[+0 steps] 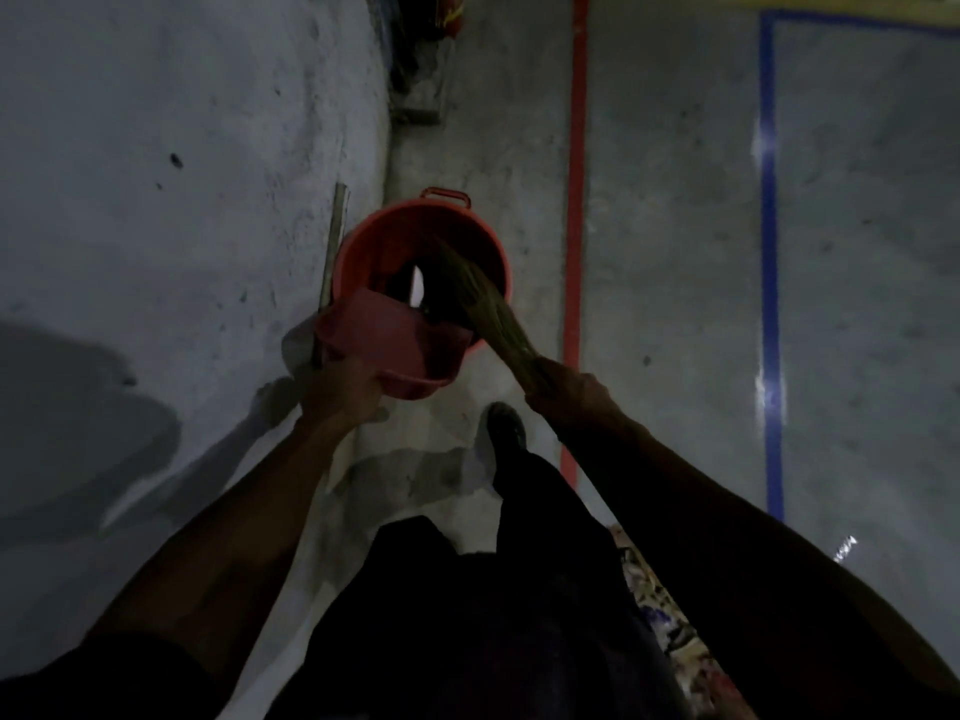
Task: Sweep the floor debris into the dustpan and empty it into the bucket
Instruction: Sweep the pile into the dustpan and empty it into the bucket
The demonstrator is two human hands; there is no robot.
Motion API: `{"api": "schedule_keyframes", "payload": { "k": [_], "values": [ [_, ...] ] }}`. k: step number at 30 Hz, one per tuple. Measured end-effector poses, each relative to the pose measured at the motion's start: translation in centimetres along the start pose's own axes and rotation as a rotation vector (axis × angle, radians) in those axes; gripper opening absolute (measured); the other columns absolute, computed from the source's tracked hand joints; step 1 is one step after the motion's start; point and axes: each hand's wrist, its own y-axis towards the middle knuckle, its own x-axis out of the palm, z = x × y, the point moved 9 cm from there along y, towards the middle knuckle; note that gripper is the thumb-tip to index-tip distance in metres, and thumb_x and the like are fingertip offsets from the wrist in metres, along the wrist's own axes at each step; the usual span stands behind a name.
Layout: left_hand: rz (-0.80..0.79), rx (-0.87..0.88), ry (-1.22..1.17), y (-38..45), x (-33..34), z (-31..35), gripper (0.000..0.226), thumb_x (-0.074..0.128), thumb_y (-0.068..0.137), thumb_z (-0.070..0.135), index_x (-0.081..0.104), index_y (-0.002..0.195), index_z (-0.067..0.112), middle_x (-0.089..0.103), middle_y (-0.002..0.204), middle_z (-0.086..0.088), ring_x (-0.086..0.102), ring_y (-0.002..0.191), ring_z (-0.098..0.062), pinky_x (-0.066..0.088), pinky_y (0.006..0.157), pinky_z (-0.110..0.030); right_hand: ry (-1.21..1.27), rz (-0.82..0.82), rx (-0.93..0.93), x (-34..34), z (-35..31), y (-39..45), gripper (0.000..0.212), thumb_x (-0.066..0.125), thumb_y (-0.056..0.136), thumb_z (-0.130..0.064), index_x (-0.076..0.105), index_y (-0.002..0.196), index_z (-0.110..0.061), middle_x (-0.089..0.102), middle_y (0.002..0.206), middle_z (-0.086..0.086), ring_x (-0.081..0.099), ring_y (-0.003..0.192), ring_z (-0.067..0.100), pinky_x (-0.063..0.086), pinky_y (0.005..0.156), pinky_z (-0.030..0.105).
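Observation:
An orange-red bucket (483, 241) stands on the concrete floor beside the wall, its inside dark with something white in it. A pink-red dustpan (400, 350) is tipped over the bucket's near rim, and my left hand (340, 389) is shut on its near end. My right hand (569, 389) is shut on a straw broom (485, 298), whose bristles reach into the bucket's mouth next to the dustpan's edge.
A grey wall (171, 200) rises on the left, with a thin stick (332, 252) leaning on it behind the bucket. A red line (575, 174) and a blue line (770, 252) run along the floor to the right. My foot (505, 426) is just short of the bucket.

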Motion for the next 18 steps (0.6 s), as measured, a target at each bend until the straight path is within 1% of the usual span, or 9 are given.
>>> {"api": "schedule_keyframes", "payload": {
  "k": [2, 3, 5, 7, 9, 11, 13, 15, 18],
  "values": [
    [0.069, 0.104, -0.044, -2.5, 0.7, -1.5, 0.033, 0.047, 0.099, 0.020, 0.055, 0.119, -0.004, 0.059, 0.089, -0.017, 0.055, 0.089, -0.029, 0.042, 0.076, -0.037, 0.066, 0.067, 0.024, 1.2, 0.6, -3.1, 0.057, 0.059, 0.094, -0.033, 0.038, 0.146, -0.020, 0.058, 0.130, 0.012, 0.061, 0.108, 0.029, 0.045, 0.077, 0.026],
    [0.107, 0.103, -0.058, -4.1, 1.0, -2.5, 0.028, 0.047, 0.099, 0.022, 0.058, 0.105, -0.003, 0.050, 0.072, -0.007, 0.052, 0.080, -0.026, 0.040, 0.070, -0.034, 0.089, 0.092, 0.032, 2.2, 1.1, -5.1, 0.058, 0.057, 0.095, -0.035, 0.036, 0.147, -0.021, 0.057, 0.131, 0.012, 0.062, 0.107, 0.030, 0.047, 0.077, 0.028],
    [0.172, 0.133, -0.084, -7.4, 1.5, -4.4, 0.032, 0.048, 0.098, 0.024, 0.054, 0.076, 0.001, 0.044, 0.060, -0.005, 0.052, 0.067, -0.024, 0.037, 0.061, -0.032, 0.156, 0.119, 0.077, 5.1, 2.5, -9.7, 0.058, 0.051, 0.096, -0.040, 0.030, 0.149, -0.026, 0.058, 0.126, 0.012, 0.067, 0.091, 0.030, 0.056, 0.072, 0.035],
    [0.214, 0.189, -0.122, -10.8, 2.2, -5.6, 0.032, 0.051, 0.096, 0.025, 0.055, 0.077, 0.000, 0.054, 0.065, -0.013, 0.054, 0.062, -0.027, 0.040, 0.059, -0.034, 0.278, 0.155, 0.141, 7.6, 4.6, -13.9, 0.059, 0.048, 0.097, -0.043, 0.024, 0.150, -0.032, 0.057, 0.117, 0.008, 0.068, 0.070, 0.028, 0.058, 0.055, 0.034],
    [0.209, 0.226, -0.133, -14.3, 2.8, -6.1, 0.025, 0.053, 0.095, 0.024, 0.060, 0.096, 0.000, 0.062, 0.082, -0.017, 0.060, 0.076, -0.033, 0.044, 0.068, -0.035, 0.377, 0.207, 0.183, 9.7, 6.1, -18.5, 0.061, 0.046, 0.098, -0.044, 0.019, 0.152, -0.034, 0.056, 0.118, 0.009, 0.068, 0.067, 0.030, 0.057, 0.050, 0.033],
    [0.209, 0.279, -0.101, -17.2, 3.4, -6.3, 0.032, 0.053, 0.096, 0.024, 0.056, 0.119, 0.002, 0.064, 0.095, -0.018, 0.061, 0.088, -0.035, 0.041, 0.072, -0.033, 0.437, 0.297, 0.188, 11.5, 7.0, -23.4, 0.060, 0.045, 0.100, -0.039, 0.019, 0.153, -0.030, 0.058, 0.119, 0.011, 0.067, 0.072, 0.033, 0.054, 0.052, 0.032],
    [0.232, 0.344, -0.079, -19.8, 3.8, -6.1, 0.042, 0.052, 0.096, 0.026, 0.049, 0.132, 0.007, 0.065, 0.103, -0.015, 0.061, 0.092, -0.036, 0.043, 0.074, -0.033, 0.447, 0.398, 0.175, 12.9, 7.7, -27.9, 0.054, 0.044, 0.101, -0.032, 0.025, 0.151, -0.026, 0.059, 0.120, 0.012, 0.066, 0.086, 0.032, 0.051, 0.062, 0.030],
    [0.221, 0.415, -0.079, -22.0, 4.5, -5.8, 0.040, 0.052, 0.095, 0.027, 0.050, 0.131, 0.008, 0.065, 0.107, -0.016, 0.061, 0.095, -0.036, 0.047, 0.079, -0.037, 0.490, 0.472, 0.188, 14.5, 8.8, -31.5, 0.048, 0.045, 0.100, -0.029, 0.034, 0.146, -0.022, 0.063, 0.115, 0.013, 0.064, 0.092, 0.031, 0.050, 0.072, 0.034],
    [0.200, 0.523, -0.064, -25.2, 6.0, -4.9, 0.038, 0.052, 0.096, 0.027, 0.051, 0.129, 0.009, 0.064, 0.110, -0.017, 0.060, 0.097, -0.037, 0.048, 0.081, -0.039, 0.591, 0.581, 0.196, 17.6, 11.0, -36.1, 0.054, 0.044, 0.089, -0.040, 0.044, 0.137, -0.016, 0.065, 0.100, 0.012, 0.063, 0.082, 0.027, 0.049, 0.068, 0.035]
  ]
}}
